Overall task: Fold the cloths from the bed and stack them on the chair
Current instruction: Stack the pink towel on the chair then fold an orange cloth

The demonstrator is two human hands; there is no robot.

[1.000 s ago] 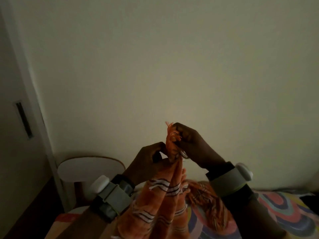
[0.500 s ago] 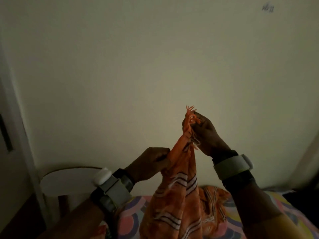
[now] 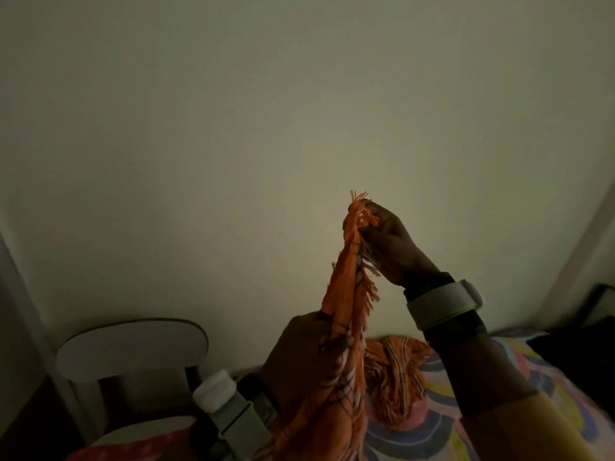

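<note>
An orange fringed cloth with pale and dark stripes hangs stretched between my two hands in front of the wall. My right hand is raised and pinches its fringed top end. Lower down, my left hand grips the bunched cloth around its middle. The rest of the cloth trails down onto the bed, where more orange fabric lies heaped. A white chair stands at the lower left against the wall; a red cloth lies on its seat.
The bed has a bright sheet with curved coloured bands. A dark object lies at the bed's far right. A plain wall fills the upper view, with a door frame at the left. The room is dim.
My right hand has stayed raised with the fringed end. My left hand has slid down along the cloth, pulling it into a tighter strand. The camera has tilted slightly.
</note>
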